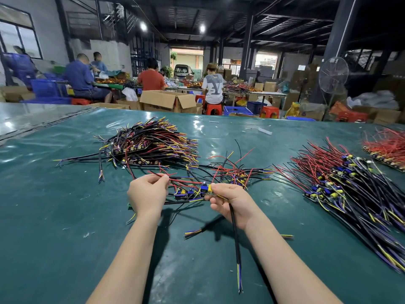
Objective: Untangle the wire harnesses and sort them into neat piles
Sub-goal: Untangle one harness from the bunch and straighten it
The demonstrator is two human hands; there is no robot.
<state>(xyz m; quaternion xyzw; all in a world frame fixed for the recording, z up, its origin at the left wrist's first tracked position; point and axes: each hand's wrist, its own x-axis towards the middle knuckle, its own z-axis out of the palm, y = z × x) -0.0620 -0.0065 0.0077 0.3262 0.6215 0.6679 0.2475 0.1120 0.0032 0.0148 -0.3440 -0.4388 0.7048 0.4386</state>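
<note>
On the table: harness pile back left, loose tangle centre, second pile right, third pile at the right edge.

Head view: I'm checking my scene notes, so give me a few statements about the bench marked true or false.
1. The left hand pinches a red wire. True.
2. The right hand is empty. False: it grips a harness, whose black cable hangs below it.
3. A pile of harnesses lies right of the hands. True.
4. The table cover is red. False: it is green.
</note>
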